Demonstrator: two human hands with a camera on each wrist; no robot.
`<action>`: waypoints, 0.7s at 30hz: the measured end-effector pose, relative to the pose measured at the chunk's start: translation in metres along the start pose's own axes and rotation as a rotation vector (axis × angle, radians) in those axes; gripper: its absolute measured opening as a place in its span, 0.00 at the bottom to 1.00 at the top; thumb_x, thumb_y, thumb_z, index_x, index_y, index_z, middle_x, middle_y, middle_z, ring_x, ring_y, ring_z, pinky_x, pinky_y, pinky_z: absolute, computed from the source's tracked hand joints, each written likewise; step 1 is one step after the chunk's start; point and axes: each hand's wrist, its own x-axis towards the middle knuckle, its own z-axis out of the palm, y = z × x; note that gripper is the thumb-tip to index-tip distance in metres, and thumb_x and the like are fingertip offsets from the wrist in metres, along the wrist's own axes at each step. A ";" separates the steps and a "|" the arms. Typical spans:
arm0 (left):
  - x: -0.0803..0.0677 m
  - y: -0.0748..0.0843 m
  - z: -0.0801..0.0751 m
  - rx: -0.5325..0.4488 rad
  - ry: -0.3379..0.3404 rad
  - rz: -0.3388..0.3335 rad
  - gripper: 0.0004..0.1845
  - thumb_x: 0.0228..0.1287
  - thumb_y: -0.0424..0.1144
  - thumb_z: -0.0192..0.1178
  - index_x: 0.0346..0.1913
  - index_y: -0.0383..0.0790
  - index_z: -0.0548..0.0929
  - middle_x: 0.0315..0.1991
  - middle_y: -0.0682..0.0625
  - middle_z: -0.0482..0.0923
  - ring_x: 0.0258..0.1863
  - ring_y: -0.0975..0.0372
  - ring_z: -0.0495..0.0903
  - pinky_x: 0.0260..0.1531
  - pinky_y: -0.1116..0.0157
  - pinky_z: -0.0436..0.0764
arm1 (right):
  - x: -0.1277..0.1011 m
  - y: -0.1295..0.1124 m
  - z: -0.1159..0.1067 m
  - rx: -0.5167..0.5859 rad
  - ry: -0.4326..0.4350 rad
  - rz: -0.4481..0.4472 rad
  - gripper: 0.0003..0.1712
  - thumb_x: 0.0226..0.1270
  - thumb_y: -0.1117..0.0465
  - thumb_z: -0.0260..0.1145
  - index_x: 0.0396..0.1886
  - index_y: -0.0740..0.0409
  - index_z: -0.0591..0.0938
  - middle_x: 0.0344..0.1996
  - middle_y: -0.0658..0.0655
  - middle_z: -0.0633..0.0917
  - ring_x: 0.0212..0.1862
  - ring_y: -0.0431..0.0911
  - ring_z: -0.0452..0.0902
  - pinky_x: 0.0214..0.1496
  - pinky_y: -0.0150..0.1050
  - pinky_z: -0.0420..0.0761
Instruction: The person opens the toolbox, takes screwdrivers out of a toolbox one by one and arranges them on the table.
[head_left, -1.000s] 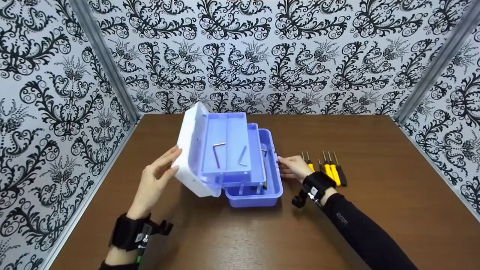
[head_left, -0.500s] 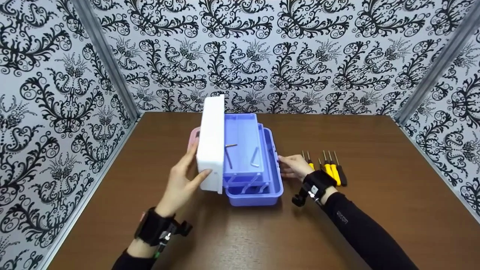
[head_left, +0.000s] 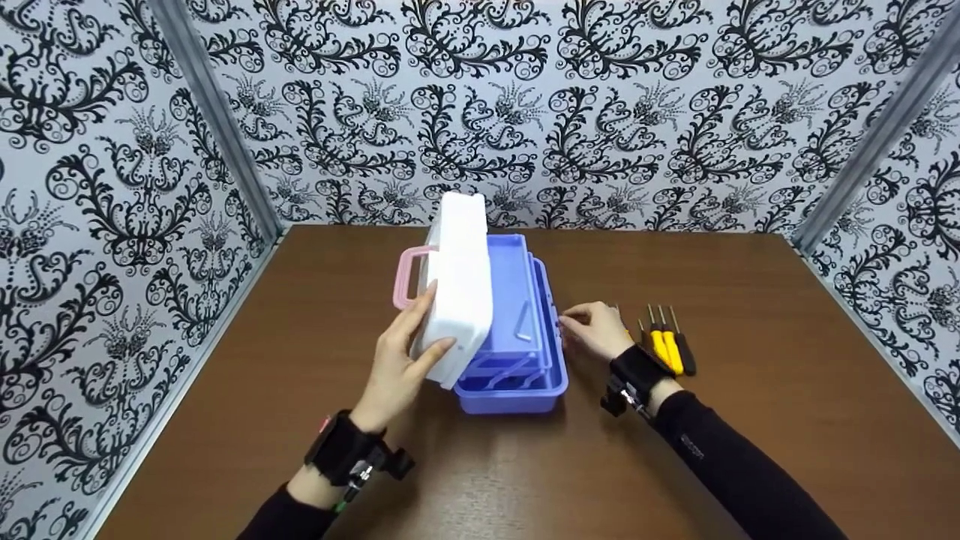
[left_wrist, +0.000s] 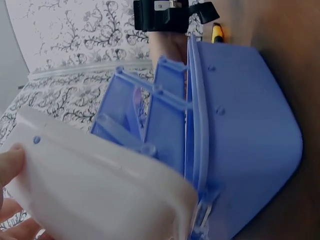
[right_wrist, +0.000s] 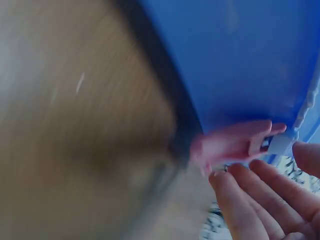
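A blue toolbox [head_left: 512, 403] stands on the table with its white lid [head_left: 466, 279] tilted partway over the raised blue trays [head_left: 508, 289]. My left hand [head_left: 399, 367] grips the lid's near end, thumb on one side and fingers on the other. One hex key [head_left: 523, 321] lies in the upper tray; the lid covers part of that tray. My right hand [head_left: 600, 331] is at the box's right side. In the right wrist view its fingers [right_wrist: 272, 195] are extended close beside a pink latch [right_wrist: 230, 145], and the thumb touches the rim by the catch.
Several screwdrivers [head_left: 670, 351] with yellow or black handles lie right of the box, some partly hidden behind my right hand. A pink carrying handle [head_left: 405, 277] sticks out from the lid's left. Patterned walls [head_left: 480, 112] border the brown table [head_left: 315, 300].
My left hand has swung the lid from leaning left up and over to the right. The trays have moved right and lower into the box. My right hand has stayed nearly in place.
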 end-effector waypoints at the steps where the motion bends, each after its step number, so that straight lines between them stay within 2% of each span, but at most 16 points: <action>1: 0.000 0.000 0.002 -0.005 0.003 -0.003 0.36 0.61 0.33 0.68 0.72 0.37 0.67 0.69 0.39 0.71 0.63 0.52 0.76 0.60 0.56 0.80 | -0.001 -0.001 -0.001 -0.089 0.030 -0.040 0.17 0.70 0.62 0.61 0.48 0.72 0.84 0.43 0.68 0.88 0.50 0.61 0.84 0.61 0.56 0.77; 2: -0.001 0.001 0.003 -0.008 0.006 -0.005 0.36 0.61 0.33 0.68 0.72 0.38 0.68 0.69 0.39 0.71 0.63 0.52 0.75 0.61 0.56 0.79 | -0.003 -0.002 -0.002 -0.167 0.058 -0.065 0.17 0.70 0.61 0.62 0.50 0.70 0.84 0.46 0.67 0.88 0.52 0.61 0.82 0.61 0.57 0.76; 5: -0.001 0.002 0.009 -0.006 0.009 0.002 0.35 0.61 0.34 0.67 0.72 0.38 0.68 0.69 0.39 0.70 0.65 0.51 0.74 0.63 0.60 0.77 | -0.009 -0.004 -0.004 -0.295 0.064 -0.097 0.23 0.71 0.60 0.61 0.60 0.69 0.78 0.58 0.70 0.81 0.62 0.66 0.74 0.66 0.62 0.72; 10: 0.002 0.000 0.018 0.021 -0.013 0.076 0.34 0.62 0.33 0.66 0.71 0.35 0.68 0.71 0.39 0.66 0.71 0.50 0.68 0.72 0.63 0.66 | -0.020 -0.001 -0.009 -0.502 0.055 -0.097 0.34 0.72 0.55 0.60 0.74 0.61 0.65 0.74 0.69 0.61 0.75 0.67 0.55 0.72 0.68 0.61; 14: 0.007 -0.003 0.024 0.055 -0.067 0.133 0.33 0.64 0.34 0.64 0.71 0.35 0.67 0.72 0.41 0.65 0.72 0.51 0.65 0.74 0.60 0.62 | -0.027 0.007 -0.012 -0.568 0.078 -0.095 0.37 0.73 0.53 0.58 0.77 0.57 0.59 0.77 0.66 0.55 0.77 0.64 0.49 0.74 0.69 0.54; 18: 0.010 -0.005 0.031 0.107 -0.140 0.150 0.32 0.68 0.38 0.61 0.73 0.37 0.66 0.73 0.42 0.64 0.73 0.54 0.64 0.75 0.58 0.61 | -0.031 0.020 -0.013 -0.580 0.111 -0.110 0.37 0.73 0.53 0.58 0.78 0.56 0.58 0.77 0.65 0.57 0.78 0.63 0.49 0.73 0.71 0.54; 21: 0.011 -0.004 0.039 0.184 -0.185 0.170 0.32 0.69 0.42 0.60 0.73 0.39 0.66 0.72 0.43 0.65 0.73 0.55 0.65 0.75 0.58 0.62 | -0.033 0.027 -0.014 -0.584 0.119 -0.104 0.37 0.74 0.53 0.58 0.78 0.56 0.59 0.77 0.65 0.57 0.78 0.63 0.49 0.73 0.71 0.54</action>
